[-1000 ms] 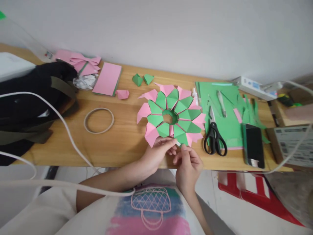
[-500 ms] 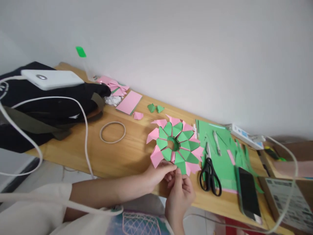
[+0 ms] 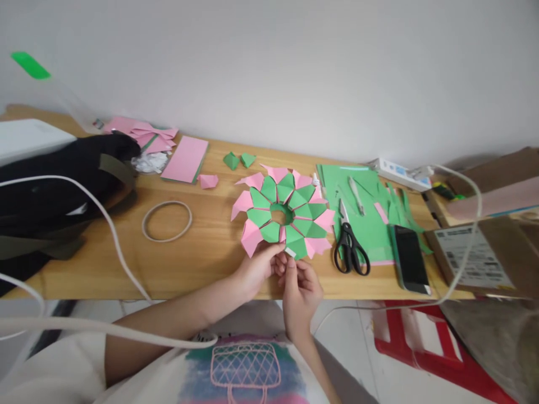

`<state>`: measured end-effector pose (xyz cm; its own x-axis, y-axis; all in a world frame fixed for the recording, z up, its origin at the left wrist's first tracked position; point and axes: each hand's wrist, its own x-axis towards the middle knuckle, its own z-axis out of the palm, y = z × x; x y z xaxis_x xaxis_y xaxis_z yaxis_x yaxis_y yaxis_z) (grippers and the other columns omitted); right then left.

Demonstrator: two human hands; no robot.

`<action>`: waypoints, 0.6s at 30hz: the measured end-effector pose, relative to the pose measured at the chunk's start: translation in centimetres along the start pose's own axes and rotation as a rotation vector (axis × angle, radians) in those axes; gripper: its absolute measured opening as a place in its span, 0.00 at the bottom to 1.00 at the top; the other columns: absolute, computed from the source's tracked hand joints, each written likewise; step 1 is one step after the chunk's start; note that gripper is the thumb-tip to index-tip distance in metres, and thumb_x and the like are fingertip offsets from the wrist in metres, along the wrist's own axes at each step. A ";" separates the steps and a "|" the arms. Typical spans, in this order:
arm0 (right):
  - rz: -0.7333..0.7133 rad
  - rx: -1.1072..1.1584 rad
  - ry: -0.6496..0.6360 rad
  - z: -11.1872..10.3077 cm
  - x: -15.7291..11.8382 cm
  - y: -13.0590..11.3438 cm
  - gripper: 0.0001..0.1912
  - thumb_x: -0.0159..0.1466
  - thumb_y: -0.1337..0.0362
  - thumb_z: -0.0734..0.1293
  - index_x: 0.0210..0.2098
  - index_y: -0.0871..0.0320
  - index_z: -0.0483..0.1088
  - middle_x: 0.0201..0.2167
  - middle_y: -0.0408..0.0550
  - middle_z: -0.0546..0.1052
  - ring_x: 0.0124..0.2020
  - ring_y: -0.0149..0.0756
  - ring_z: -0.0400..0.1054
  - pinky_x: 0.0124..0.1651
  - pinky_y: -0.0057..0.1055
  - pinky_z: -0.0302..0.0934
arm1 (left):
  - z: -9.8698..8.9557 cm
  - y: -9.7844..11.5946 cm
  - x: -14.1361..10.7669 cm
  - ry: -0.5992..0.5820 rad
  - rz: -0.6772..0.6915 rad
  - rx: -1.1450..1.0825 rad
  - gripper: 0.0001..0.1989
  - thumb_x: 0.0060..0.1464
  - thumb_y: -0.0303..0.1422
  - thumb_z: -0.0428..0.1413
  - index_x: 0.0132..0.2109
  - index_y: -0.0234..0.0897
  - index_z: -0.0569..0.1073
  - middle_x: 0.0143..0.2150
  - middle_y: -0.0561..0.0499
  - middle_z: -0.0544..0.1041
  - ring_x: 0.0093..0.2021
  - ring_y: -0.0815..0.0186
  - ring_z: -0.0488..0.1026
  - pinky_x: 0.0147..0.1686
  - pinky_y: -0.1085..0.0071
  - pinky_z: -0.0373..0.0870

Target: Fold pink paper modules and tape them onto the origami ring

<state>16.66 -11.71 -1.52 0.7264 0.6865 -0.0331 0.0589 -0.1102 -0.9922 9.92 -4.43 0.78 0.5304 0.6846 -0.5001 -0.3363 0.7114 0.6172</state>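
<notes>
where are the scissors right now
In the head view, the scissors lie right of the pink-and-green paper ring and left of the phone, partly on the green paper.

"How does the light fall?"

"Softly and fairly evenly, at middling brightness. The wall (image 3: 269, 73) beyond the wreath (image 3: 288, 212) reads as flat grey, a touch duller toward its outer parts. The source cannot be told."

"And shadows?"

"Faint, soft-edged shade on the table (image 3: 202, 269) beside the wreath's left side. The phone (image 3: 410, 258) to its right reads nearly black."

"Is it sharp?"

"The wreath's folds are clear. The tag (image 3: 31, 65) far to its left is smeared, the cable (image 3: 126, 330) to its near left soft, and print on the label (image 3: 471, 258) to its right illegible. The wide lens stretches things far either side of it."
</notes>
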 end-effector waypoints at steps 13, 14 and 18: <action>-0.099 -0.065 -0.055 -0.4 -0.4 0.3 0.12 0.63 0.58 0.63 0.35 0.60 0.72 0.16 0.39 0.70 0.17 0.28 0.64 0.23 0.25 0.59 | -3.4 2.4 -4.0 -0.157 -0.070 0.561 0.11 0.52 0.34 0.57 0.42 0.36 0.77 0.31 0.52 0.76 0.30 0.70 0.71 0.33 0.73 0.66; -0.103 -0.073 -0.073 -0.5 -0.3 0.3 0.12 0.64 0.57 0.62 0.36 0.60 0.72 0.16 0.38 0.69 0.17 0.28 0.64 0.23 0.25 0.59 | -3.8 2.9 -4.5 -0.166 -0.056 0.662 0.10 0.53 0.34 0.56 0.41 0.37 0.77 0.32 0.52 0.76 0.32 0.69 0.71 0.34 0.73 0.66; -0.118 -0.136 -0.166 -0.6 0.2 -0.2 0.13 0.64 0.57 0.62 0.31 0.59 0.71 0.17 0.41 0.71 0.18 0.28 0.64 0.23 0.25 0.58 | -4.6 5.4 -6.2 -0.228 0.011 1.038 0.11 0.58 0.35 0.52 0.42 0.41 0.77 0.38 0.51 0.77 0.39 0.66 0.73 0.39 0.73 0.67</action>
<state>17.21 -11.95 -1.21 0.5869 0.8080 0.0518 0.2367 -0.1101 -0.9653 1.19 -4.11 4.45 0.7008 0.5676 -0.4321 0.4299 0.1473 0.8908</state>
